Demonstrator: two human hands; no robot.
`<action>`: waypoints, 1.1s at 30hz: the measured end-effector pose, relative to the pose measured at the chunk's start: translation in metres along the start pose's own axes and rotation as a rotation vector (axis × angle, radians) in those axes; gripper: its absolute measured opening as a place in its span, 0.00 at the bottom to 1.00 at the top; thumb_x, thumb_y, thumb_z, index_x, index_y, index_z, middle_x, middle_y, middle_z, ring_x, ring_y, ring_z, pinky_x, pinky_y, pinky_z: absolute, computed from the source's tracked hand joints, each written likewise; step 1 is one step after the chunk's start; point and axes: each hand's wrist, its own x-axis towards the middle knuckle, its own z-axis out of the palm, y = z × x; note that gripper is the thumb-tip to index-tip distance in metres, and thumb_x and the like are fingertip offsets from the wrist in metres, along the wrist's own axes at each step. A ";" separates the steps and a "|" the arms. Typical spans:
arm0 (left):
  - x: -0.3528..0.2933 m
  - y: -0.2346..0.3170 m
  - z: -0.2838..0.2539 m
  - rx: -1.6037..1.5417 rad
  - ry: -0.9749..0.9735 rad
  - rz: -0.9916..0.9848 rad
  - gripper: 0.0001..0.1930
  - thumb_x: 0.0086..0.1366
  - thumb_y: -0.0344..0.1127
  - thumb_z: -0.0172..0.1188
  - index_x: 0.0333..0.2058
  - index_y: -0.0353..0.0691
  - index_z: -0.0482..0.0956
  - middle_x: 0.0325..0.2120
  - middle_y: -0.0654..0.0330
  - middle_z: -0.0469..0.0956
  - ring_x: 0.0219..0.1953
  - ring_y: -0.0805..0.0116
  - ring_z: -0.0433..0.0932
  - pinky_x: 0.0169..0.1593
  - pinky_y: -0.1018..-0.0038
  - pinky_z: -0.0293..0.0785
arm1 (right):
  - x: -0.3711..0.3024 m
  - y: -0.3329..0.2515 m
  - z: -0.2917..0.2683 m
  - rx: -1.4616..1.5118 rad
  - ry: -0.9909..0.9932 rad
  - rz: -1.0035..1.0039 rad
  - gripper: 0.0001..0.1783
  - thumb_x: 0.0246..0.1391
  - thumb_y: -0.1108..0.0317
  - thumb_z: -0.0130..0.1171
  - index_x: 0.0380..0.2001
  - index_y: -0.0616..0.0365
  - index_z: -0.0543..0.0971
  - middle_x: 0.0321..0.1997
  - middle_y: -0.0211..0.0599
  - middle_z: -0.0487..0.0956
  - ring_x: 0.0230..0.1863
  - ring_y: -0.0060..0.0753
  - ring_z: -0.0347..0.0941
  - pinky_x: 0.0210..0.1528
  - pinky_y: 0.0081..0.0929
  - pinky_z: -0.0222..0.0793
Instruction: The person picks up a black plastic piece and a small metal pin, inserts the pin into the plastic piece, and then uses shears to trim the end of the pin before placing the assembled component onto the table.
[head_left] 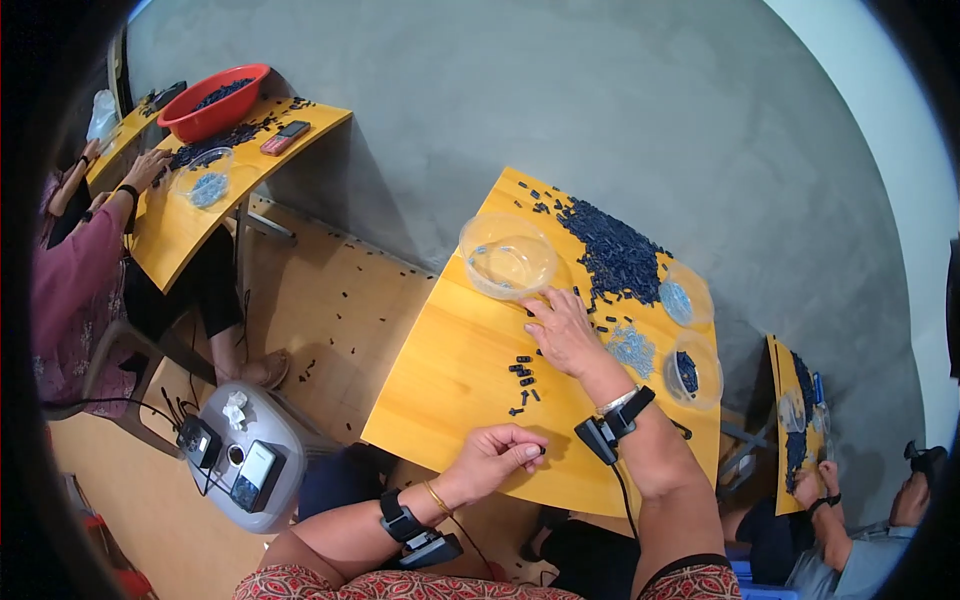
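Note:
Over the near edge of the yellow table [430, 400], my left hand [490, 462] pinches a small black piece [541, 450] between thumb and fingertips. My right hand [567, 335] reaches across the table, fingers stretched out beside the rim of a clear plastic bowl [507, 256] with a few light blue bits in it. A small black piece lies near its fingertips. Between my hands sits a little group of black pieces [522, 372]. Beyond my right hand spreads a large heap of small black pieces [618, 250], with a smaller pile of light blue pieces [632, 349] nearer.
On the table's right stand a clear tub of light blue pieces [678, 300] and another of black pieces [688, 371]. A grey stool [225, 490] at left holds a phone [256, 474]. Co-workers sit at tables left, with a red basin [205, 118], and right. A grey wall is behind.

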 end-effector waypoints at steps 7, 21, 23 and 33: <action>-0.002 -0.002 -0.002 0.016 -0.024 0.004 0.08 0.60 0.28 0.52 0.36 0.32 0.74 0.26 0.61 0.76 0.29 0.76 0.73 0.37 0.80 0.71 | -0.006 0.005 0.010 0.083 -0.020 -0.055 0.19 0.45 0.71 0.54 0.43 0.63 0.69 0.46 0.47 0.67 0.50 0.48 0.61 0.54 0.36 0.56; 0.004 -0.002 0.001 0.081 -0.039 0.056 0.08 0.59 0.29 0.52 0.35 0.32 0.75 0.25 0.62 0.75 0.26 0.79 0.71 0.34 0.83 0.70 | -0.081 -0.014 -0.005 0.186 0.007 0.048 0.18 0.43 0.77 0.53 0.42 0.67 0.69 0.47 0.50 0.67 0.50 0.51 0.63 0.51 0.37 0.61; 0.007 -0.003 0.001 0.090 -0.042 0.057 0.07 0.59 0.28 0.52 0.35 0.32 0.75 0.25 0.62 0.75 0.26 0.79 0.71 0.34 0.83 0.70 | -0.087 -0.012 -0.009 0.167 0.015 0.057 0.17 0.43 0.77 0.52 0.41 0.66 0.70 0.47 0.50 0.67 0.49 0.51 0.63 0.50 0.36 0.61; 0.005 -0.004 0.002 0.068 -0.039 0.063 0.07 0.59 0.28 0.52 0.35 0.32 0.75 0.25 0.61 0.75 0.27 0.76 0.72 0.34 0.81 0.71 | -0.138 -0.021 -0.030 0.257 0.161 0.284 0.07 0.41 0.76 0.54 0.28 0.61 0.72 0.31 0.43 0.71 0.38 0.47 0.66 0.40 0.36 0.63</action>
